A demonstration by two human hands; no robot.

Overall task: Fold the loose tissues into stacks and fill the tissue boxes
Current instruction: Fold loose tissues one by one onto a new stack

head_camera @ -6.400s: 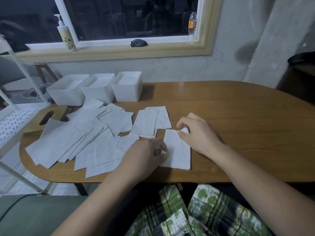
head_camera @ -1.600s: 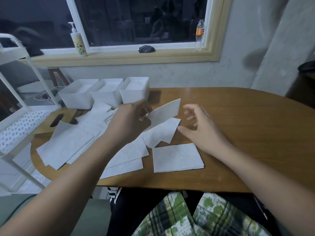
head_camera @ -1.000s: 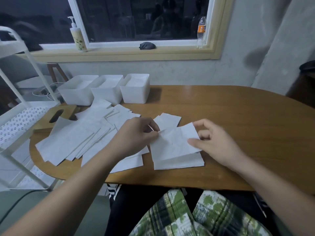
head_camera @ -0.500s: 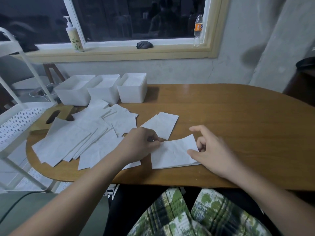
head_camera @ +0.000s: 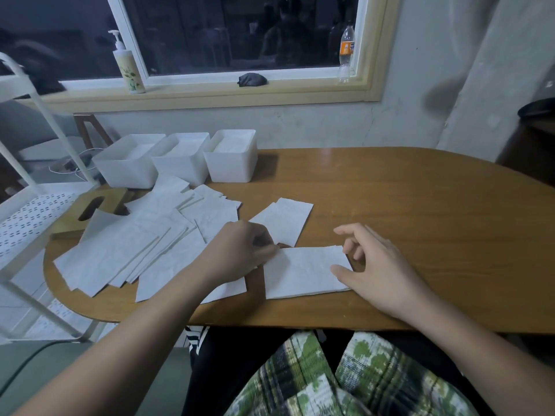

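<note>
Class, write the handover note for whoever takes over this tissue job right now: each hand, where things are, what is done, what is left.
Left hand: pinches the far left corner of the front stack.
Right hand: fingers relaxed, thumb resting on the stack's right edge.
Things: the stack lies near the table's front edge. One tissue lies just behind it and the loose pile is to its left. Three white boxes stand at the back left.
Done: a small stack is begun; the boxes hold some tissue, and the rightmost looks fullest.
Left: fold the pile, stack it, fill the boxes.
</note>
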